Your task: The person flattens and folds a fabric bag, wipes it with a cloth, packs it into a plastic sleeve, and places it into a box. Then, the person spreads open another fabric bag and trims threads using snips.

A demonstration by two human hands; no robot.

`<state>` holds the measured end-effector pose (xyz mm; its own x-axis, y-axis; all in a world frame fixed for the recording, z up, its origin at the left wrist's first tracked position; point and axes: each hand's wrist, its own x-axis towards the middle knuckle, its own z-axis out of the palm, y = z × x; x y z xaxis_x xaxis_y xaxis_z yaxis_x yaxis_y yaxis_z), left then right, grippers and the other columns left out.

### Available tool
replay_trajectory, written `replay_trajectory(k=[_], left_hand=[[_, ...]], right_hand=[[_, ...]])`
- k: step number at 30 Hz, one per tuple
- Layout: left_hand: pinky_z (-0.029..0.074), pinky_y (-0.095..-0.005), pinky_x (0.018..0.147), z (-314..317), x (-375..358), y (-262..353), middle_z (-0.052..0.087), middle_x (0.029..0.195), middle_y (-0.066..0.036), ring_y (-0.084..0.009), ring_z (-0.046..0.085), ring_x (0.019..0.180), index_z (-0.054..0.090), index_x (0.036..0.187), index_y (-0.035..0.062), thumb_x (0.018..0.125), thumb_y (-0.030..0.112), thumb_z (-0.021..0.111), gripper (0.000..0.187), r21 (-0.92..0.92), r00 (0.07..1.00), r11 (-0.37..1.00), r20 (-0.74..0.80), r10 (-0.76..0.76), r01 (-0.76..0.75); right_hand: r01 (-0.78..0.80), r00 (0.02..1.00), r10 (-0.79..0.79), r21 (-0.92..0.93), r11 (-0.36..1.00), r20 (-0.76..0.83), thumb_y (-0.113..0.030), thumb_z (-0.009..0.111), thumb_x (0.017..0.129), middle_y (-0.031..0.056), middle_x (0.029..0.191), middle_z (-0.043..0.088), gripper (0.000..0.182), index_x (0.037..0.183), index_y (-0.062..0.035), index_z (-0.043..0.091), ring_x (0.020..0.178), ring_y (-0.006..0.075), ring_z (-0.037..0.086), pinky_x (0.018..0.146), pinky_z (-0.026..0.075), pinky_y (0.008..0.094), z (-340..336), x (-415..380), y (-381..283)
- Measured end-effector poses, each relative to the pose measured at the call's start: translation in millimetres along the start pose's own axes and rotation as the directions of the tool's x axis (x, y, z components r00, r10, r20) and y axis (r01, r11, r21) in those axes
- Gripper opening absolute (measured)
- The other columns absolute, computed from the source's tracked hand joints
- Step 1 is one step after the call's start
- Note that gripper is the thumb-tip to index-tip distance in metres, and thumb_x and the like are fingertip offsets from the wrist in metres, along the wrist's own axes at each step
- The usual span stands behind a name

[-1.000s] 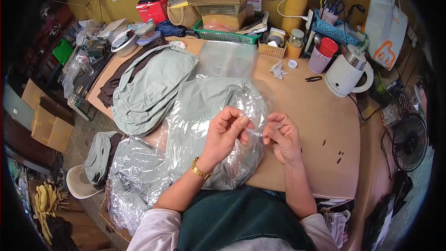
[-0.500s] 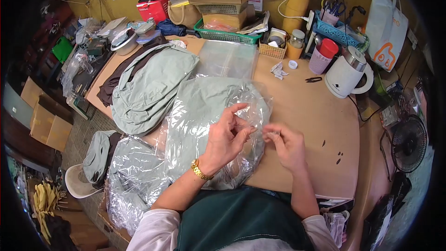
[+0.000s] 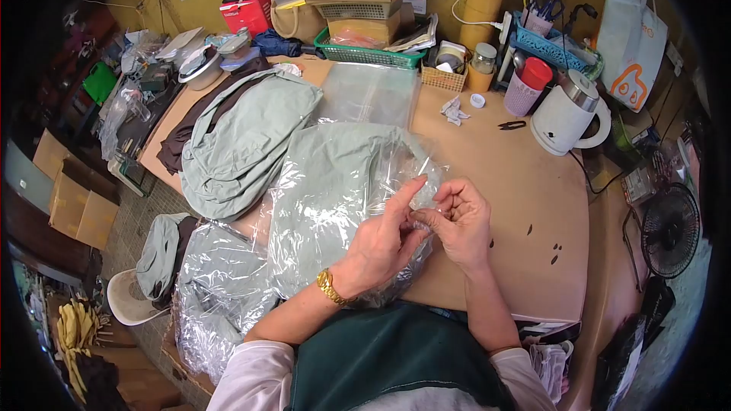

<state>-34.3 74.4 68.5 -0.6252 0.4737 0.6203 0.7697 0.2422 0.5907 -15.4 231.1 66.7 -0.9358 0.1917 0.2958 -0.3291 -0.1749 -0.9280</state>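
Observation:
A clear plastic bag point(image 3: 320, 183) with pale grey-green folded fabric inside lies in front of me on the table. Over its right side my left hand point(image 3: 384, 240), with a gold watch on the wrist, has thumb and fingers bent toward each other. My right hand point(image 3: 463, 221) meets it there, thumb and fingertips pinched together. The fingertips of both hands nearly touch; whether they grip the bag's edge or some small piece is too hard to see. To the left lies a loose pile of grey-green fabric point(image 3: 244, 137), beside another filled plastic bag point(image 3: 221, 281).
Flat clear plastic bags point(image 3: 369, 95) lie at the table's back. A white kettle point(image 3: 567, 114), pink cup point(image 3: 524, 91), thread snips point(image 3: 512, 125) and crumpled paper point(image 3: 454, 111) are at the right. A green basket point(image 3: 365, 53) lines the wall. A fan point(image 3: 670, 230) stands far right.
My right hand has moved left and up to meet my left hand, its fingers now pinched. My left hand has shifted slightly right. The bag stays in place.

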Motion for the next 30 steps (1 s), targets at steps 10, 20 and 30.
replay_trajectory(k=[10,20,30], left_hand=[[0.055,-0.0342,0.062,1,0,-2,0.069,0.085,-0.014,-0.027,0.07,0.073,0.034,0.145,0.0035,0.08,-0.005,0.07,0.076,-0.082,0.999,0.996,-0.042,-0.023,0.019],[0.052,-0.0327,0.058,3,1,-2,0.068,0.082,-0.009,-0.0233,0.065,0.066,0.055,0.129,0.007,0.081,-0.001,0.072,0.052,-0.072,0.994,0.997,-0.108,-0.017,0.009],[0.049,-0.0328,0.054,-7,10,-8,0.064,0.082,-0.009,-0.0223,0.061,0.061,0.07,0.097,0.0048,0.082,0.004,0.073,0.016,-0.005,0.982,0.989,-0.116,-0.149,0.149]], right_hand=[[0.218,0.958,-0.102,-0.448,0.867,0.269,0.002,0.072,0.083,0.0039,0.079,0.061,0.013,0.095,0.0052,0.068,0.067,0.0091,0.061,0.058,0.05,0.0252,-12,-8,-13],[0.224,0.975,-0.19,-0.507,0.832,0.118,0.004,0.067,0.083,0.0083,0.086,0.06,0.009,0.091,0.0027,0.07,0.068,0.0121,0.058,0.061,0.047,0.0276,-10,-15,-11],[0.542,0.814,-0.574,-0.463,0.701,0.084,0.007,0.069,0.081,0.0103,0.104,0.061,0.015,0.091,-0.0028,0.074,0.065,0.0112,0.055,0.059,0.047,0.0222,3,-19,-8]])
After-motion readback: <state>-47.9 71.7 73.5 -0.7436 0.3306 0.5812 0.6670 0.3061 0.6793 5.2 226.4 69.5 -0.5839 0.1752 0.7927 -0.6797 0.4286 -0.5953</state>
